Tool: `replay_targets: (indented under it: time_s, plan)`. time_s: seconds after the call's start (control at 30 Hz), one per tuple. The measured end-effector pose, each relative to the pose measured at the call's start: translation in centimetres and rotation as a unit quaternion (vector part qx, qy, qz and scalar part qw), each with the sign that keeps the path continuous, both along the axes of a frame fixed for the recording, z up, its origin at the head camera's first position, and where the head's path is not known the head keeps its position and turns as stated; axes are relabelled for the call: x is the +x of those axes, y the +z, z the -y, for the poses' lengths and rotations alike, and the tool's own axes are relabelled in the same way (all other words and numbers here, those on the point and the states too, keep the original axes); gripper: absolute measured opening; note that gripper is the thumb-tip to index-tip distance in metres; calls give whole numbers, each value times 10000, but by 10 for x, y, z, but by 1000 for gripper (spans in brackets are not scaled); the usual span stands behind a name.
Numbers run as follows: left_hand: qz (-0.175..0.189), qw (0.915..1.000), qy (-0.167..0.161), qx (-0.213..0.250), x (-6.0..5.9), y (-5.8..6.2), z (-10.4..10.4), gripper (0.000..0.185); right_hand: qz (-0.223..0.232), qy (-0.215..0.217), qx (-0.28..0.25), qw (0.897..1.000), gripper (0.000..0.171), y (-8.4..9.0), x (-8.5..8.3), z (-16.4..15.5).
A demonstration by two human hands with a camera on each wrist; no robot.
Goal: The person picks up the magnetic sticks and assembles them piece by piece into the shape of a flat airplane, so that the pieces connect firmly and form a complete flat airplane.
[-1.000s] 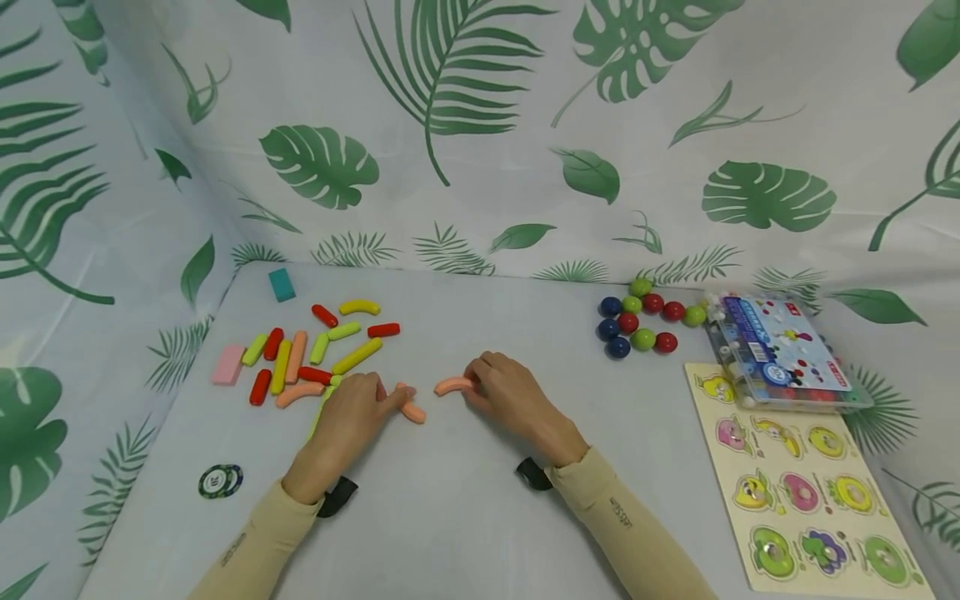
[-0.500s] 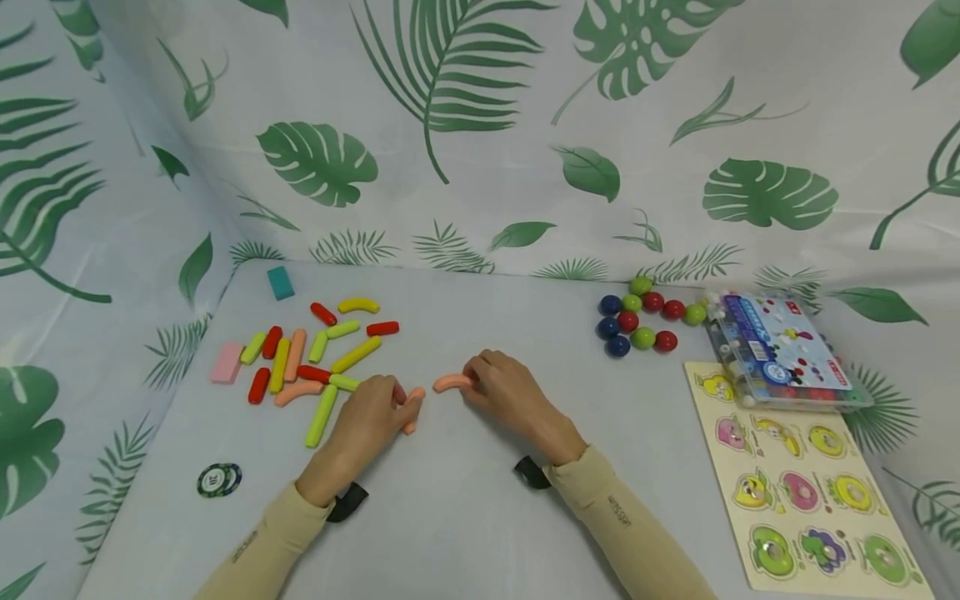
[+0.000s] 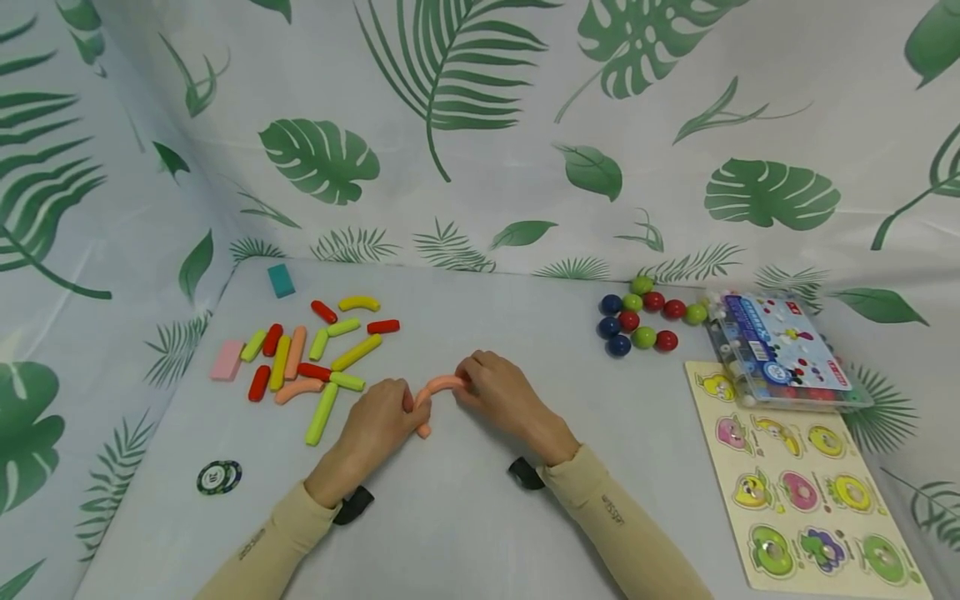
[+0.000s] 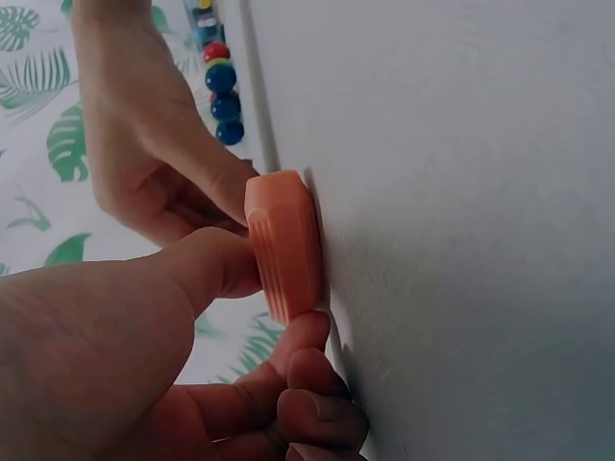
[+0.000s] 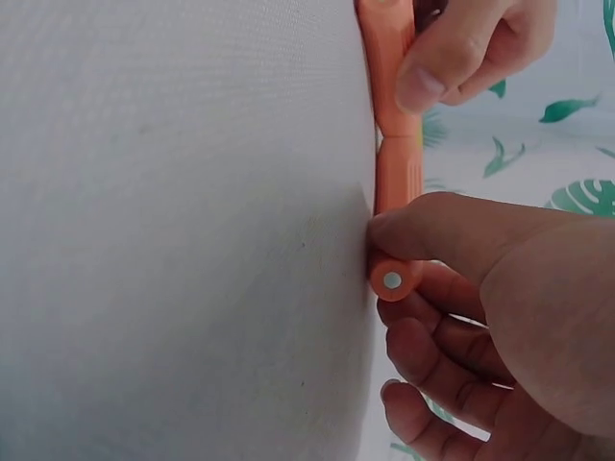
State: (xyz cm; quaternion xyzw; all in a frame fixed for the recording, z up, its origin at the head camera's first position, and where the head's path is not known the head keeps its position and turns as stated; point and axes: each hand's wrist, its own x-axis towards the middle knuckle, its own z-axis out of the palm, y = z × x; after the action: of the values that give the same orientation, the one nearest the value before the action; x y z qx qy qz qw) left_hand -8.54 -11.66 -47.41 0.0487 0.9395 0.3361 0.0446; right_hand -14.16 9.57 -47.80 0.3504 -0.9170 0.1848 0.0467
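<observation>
My left hand [image 3: 381,421] pinches a curved peach-orange magnetic stick [image 3: 424,431] between thumb and fingers, low over the white table. Opposite it, my right hand [image 3: 501,392] pinches a second curved peach stick [image 3: 442,382]. The two sticks meet end to end and form one bent line, their joint visible in the right wrist view. There, the near end of the right stick [image 5: 397,173] carries a small silvery disc. Fine ridges run along the left stick [image 4: 285,245] in the left wrist view. Fingers cover part of both sticks.
Left of my hands lie several red, yellow, lime and peach sticks [image 3: 356,354], with pink [image 3: 227,361] and teal blocks [image 3: 281,281]. Patterned chips [image 3: 219,477] lie nearer. At right are coloured balls [image 3: 643,337], a clear bead case [image 3: 787,346] and a fruit puzzle board [image 3: 802,492].
My left hand has moved right and turned its peach stick until its end meets the right one. My right hand has stayed nearly still, holding its stick.
</observation>
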Motion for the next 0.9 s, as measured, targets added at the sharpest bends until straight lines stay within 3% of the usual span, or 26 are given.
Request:
replay_targets:
  time_s: [0.27, 0.73, 0.9]
  plan:
    - [-122, 9996, -16, -259, 3, -2, -1, 40, -79, 225, -114, 9997, 16, -3, 0, 1]
    - [-673, 9975, -159, -147, -5, -6, -2, 24, -172, 521, -357, 9979, 16, -2, 1, 9]
    - [-612, 9979, -175, -96, -6, -5, -1, 21, -89, 469, -302, 9984, 17, -1, 2, 10]
